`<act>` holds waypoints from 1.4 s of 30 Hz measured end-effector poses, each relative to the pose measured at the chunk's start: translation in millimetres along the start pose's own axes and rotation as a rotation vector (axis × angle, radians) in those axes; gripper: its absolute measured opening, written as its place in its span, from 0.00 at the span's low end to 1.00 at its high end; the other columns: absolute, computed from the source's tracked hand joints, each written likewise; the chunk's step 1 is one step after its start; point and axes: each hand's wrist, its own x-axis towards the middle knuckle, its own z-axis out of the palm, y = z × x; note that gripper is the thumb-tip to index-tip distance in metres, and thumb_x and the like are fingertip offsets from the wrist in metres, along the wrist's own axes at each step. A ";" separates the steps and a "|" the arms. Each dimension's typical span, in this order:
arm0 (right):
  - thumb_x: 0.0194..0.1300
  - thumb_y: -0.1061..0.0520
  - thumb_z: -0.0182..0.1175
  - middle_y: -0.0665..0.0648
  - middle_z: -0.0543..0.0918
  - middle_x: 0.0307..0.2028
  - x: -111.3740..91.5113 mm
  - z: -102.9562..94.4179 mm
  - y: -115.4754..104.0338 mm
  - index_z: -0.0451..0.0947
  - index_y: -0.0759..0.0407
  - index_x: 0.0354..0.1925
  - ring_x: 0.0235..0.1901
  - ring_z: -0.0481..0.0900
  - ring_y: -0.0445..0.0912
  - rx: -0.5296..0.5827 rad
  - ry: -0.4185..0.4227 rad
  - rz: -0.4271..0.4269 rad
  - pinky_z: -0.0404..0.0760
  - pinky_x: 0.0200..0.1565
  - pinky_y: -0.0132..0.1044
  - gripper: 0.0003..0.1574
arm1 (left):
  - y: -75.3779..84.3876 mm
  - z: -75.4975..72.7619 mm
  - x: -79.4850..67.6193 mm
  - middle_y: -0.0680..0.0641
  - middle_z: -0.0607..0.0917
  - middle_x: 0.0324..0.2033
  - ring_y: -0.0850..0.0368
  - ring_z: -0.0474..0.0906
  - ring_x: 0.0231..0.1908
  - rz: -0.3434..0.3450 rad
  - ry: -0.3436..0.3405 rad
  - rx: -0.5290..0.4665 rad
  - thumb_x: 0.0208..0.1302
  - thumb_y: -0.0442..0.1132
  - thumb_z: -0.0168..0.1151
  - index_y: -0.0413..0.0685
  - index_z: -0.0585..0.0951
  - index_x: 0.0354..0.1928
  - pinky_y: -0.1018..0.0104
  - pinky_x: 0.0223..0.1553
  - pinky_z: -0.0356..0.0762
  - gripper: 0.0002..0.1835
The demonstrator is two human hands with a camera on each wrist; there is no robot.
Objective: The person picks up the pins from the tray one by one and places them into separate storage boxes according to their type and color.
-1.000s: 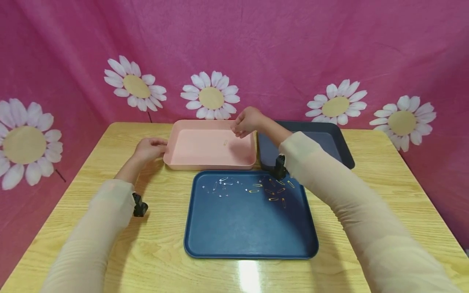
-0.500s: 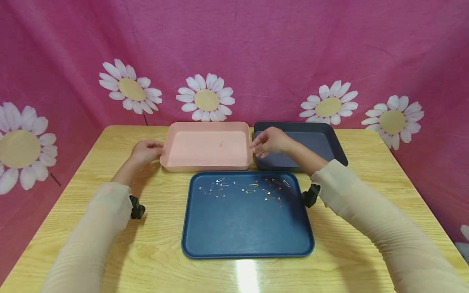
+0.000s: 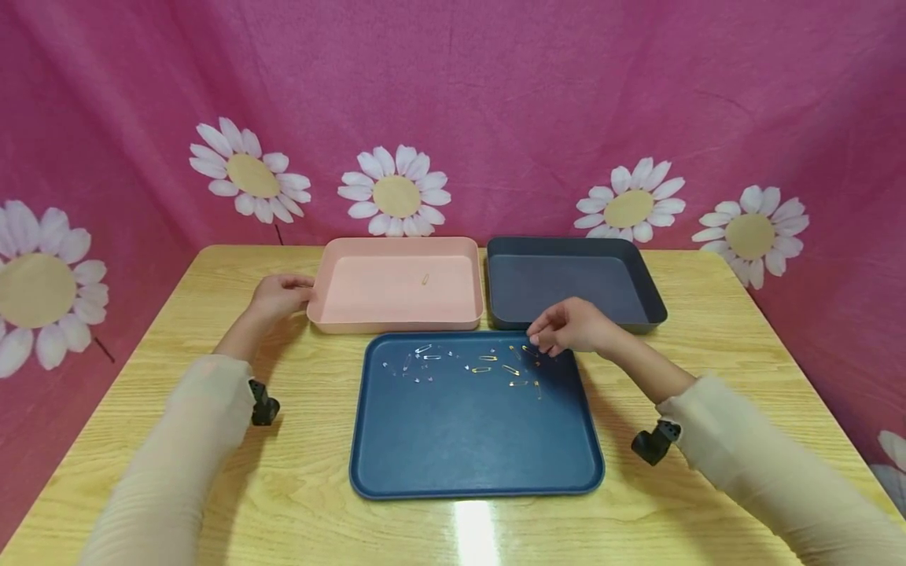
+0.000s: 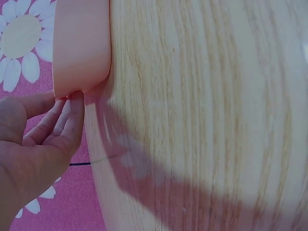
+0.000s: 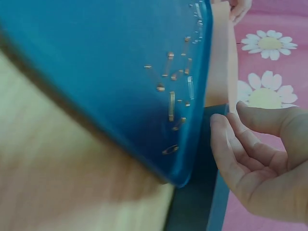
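Note:
My left hand (image 3: 281,296) grips the left end of the pink tray (image 3: 318,310); in the left wrist view, thumb and fingertips meet its end wall near the rim. My right hand (image 3: 569,326) hangs over the back right corner of the blue tray (image 3: 467,448), fingers loosely bent and nothing between them. In the right wrist view its thumb and index fingertips stand apart. Gold safety pins (image 3: 481,369) lie scattered on the back right of the blue tray, close to this hand. Silver safety pins (image 3: 432,358) lie further left. One pin (image 3: 425,279) lies inside the pink tray.
A dark grey tray (image 3: 576,275) stands at the back right, beside the pink one and behind the blue one. All three sit on a wooden table (image 3: 297,472). A pink curtain with daisies (image 3: 453,94) hangs behind the table's back edge.
My right hand has moved from above the pink tray, right and toward me past the dark grey tray, to the blue tray's back right corner. The left hand has stayed at the pink tray.

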 end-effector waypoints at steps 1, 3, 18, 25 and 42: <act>0.63 0.62 0.61 0.66 0.87 0.36 -3.3 1.2 3.3 0.81 0.72 0.45 0.31 0.84 0.43 0.002 0.001 0.002 0.87 0.40 0.42 0.15 | -0.2 -0.1 0.2 0.33 0.74 0.59 0.74 0.73 0.32 0.002 0.001 0.000 0.71 0.37 0.48 0.30 0.69 0.63 0.61 0.59 0.77 0.23; 0.63 0.63 0.61 0.66 0.87 0.35 -9.3 4.4 9.0 0.81 0.72 0.44 0.30 0.83 0.43 0.006 0.003 0.007 0.87 0.38 0.40 0.14 | -0.4 -0.1 0.0 0.34 0.74 0.58 0.76 0.72 0.30 0.006 0.001 0.002 0.71 0.38 0.48 0.30 0.70 0.63 0.64 0.56 0.78 0.23; 0.56 0.60 0.68 0.57 0.84 0.21 -27.4 37.3 29.1 0.83 0.67 0.31 0.20 0.78 0.38 -0.154 0.077 -0.069 0.81 0.25 0.31 0.09 | -3.5 -0.1 -0.5 0.35 0.76 0.55 0.76 0.73 0.29 0.020 0.002 -0.015 0.71 0.37 0.51 0.29 0.70 0.62 0.77 0.43 0.79 0.23; 0.49 0.55 0.74 0.52 0.83 0.18 -27.5 43.9 24.9 0.83 0.61 0.23 0.17 0.73 0.36 -0.320 0.182 -0.105 0.73 0.24 0.29 0.11 | -3.8 -0.7 -0.1 0.36 0.76 0.54 0.77 0.74 0.29 0.037 -0.003 -0.013 0.71 0.37 0.51 0.29 0.70 0.62 0.80 0.40 0.78 0.23; 0.48 0.58 0.70 0.48 0.80 0.15 -26.8 50.2 18.9 0.81 0.57 0.16 0.20 0.69 0.36 -0.369 0.176 -0.144 0.70 0.27 0.28 0.10 | -5.5 0.7 2.5 0.53 0.81 0.35 0.75 0.76 0.28 0.043 0.018 -0.116 0.67 0.35 0.53 0.28 0.74 0.57 0.80 0.36 0.78 0.21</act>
